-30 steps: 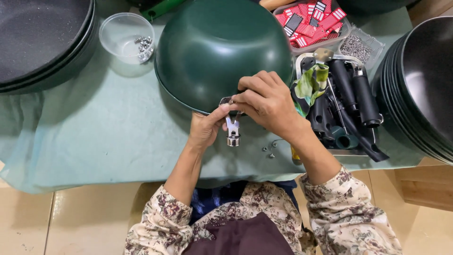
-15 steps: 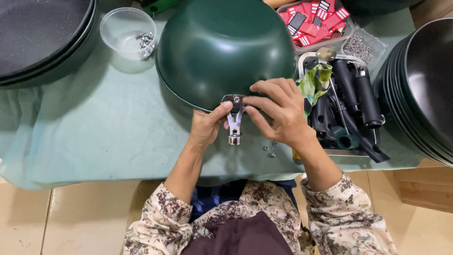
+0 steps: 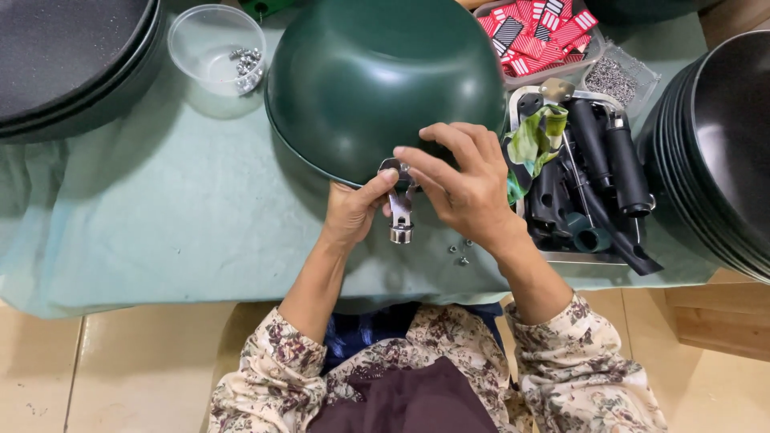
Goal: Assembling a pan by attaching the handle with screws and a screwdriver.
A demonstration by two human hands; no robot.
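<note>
two hands, left hand (image 3: 350, 210) and right hand (image 3: 465, 183), fingers pinched shut on the metal bracket (image 3: 399, 204), pressing it against the rim of the overturned green pan (image 3: 377, 76).

Left of the green cloth's (image 3: 160, 224) middle sits a clear cup of screws (image 3: 218, 50); black pans (image 3: 68, 56) beyond; black handles (image 3: 589, 176) right.
</note>
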